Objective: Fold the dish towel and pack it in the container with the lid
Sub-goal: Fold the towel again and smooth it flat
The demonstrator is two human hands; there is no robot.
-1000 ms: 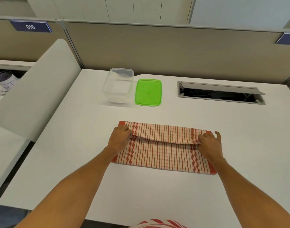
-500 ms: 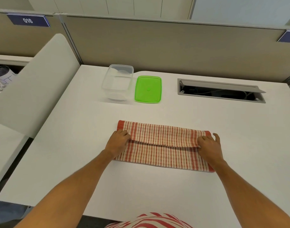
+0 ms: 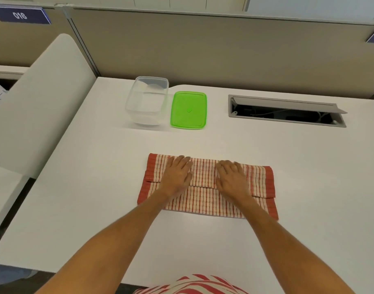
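A red-and-cream striped dish towel (image 3: 205, 200) lies on the white desk, its far part folded over toward me so a lower strip still shows. My left hand (image 3: 177, 176) rests flat on the folded layer, left of centre, fingers spread. My right hand (image 3: 232, 179) lies flat beside it, right of centre. Neither hand grips the cloth. Farther back stands a clear plastic container (image 3: 147, 100), upright with nothing in it. Its green lid (image 3: 188, 110) lies flat on the desk just to the container's right.
The white desk (image 3: 97, 187) ends at a beige partition wall (image 3: 203, 49) behind. An open cable slot (image 3: 285, 111) is sunk into the desk at the back right. A curved white side panel (image 3: 39, 98) stands at the left edge.
Both hands let go of the towel's side edges and moved inward to lie flat on the folded layer. The fold now lies flatter.
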